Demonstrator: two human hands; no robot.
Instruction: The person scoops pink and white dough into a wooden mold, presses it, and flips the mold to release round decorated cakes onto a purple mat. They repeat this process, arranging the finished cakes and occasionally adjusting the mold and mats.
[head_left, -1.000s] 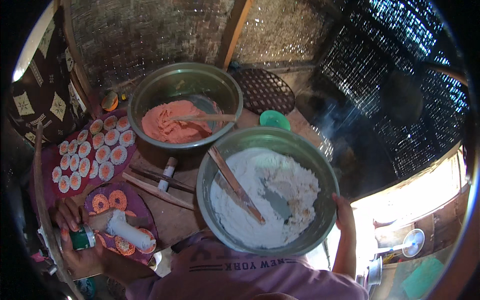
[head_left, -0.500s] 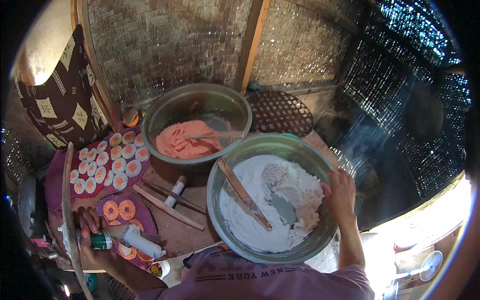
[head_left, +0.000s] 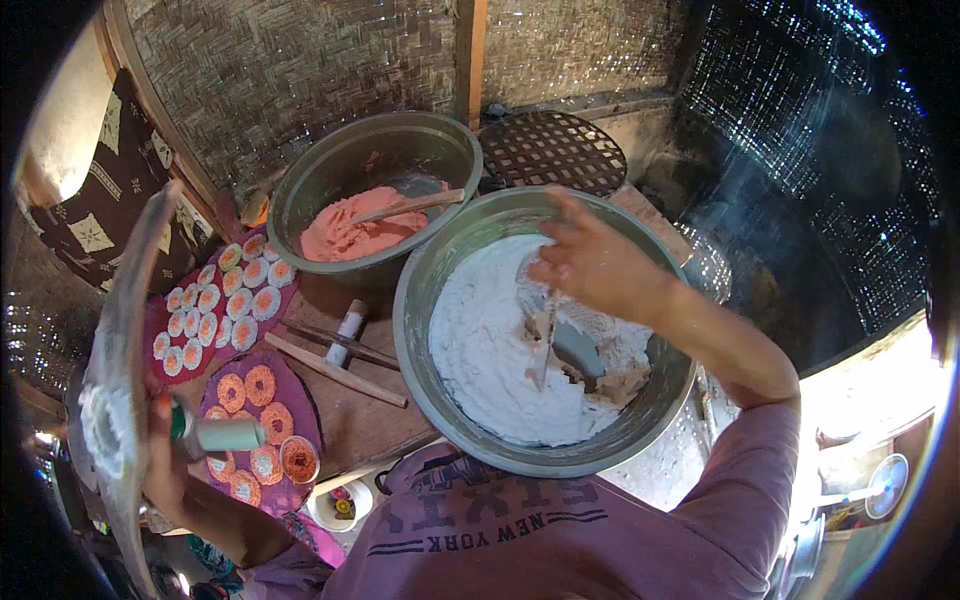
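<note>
My right hand (head_left: 598, 262) is over the large green basin (head_left: 425, 415), its fingers round the upper end of a wooden spatula (head_left: 546, 350). The spatula stands steeply in white dough (head_left: 480, 350); the hand hides its top. On the left, my left hand (head_left: 165, 455) grips a tube press (head_left: 230, 433) with a pale green barrel. Its wooden bar (head_left: 130, 300), blurred and close, crosses in front of that hand and carries a white smear. Below the tube, orange ring-shaped pieces (head_left: 277, 421) lie on a purple round mat (head_left: 308, 400), beside a small cup with orange contents (head_left: 299, 460).
Behind stands a second basin (head_left: 375, 122) holding pink dough (head_left: 350, 232) and a stick. White-and-pink pieces (head_left: 238, 303) cover a cloth at left. Another press (head_left: 345, 335) with crossed wooden bars lies mid-table. A woven tray (head_left: 550, 150) is at the back; a white bucket (head_left: 345, 508) is below the edge.
My right hand has left the basin's right rim and taken the spatula, now raised from leaning on the left rim. The left hand's press has swung, its bar nearer the view.
</note>
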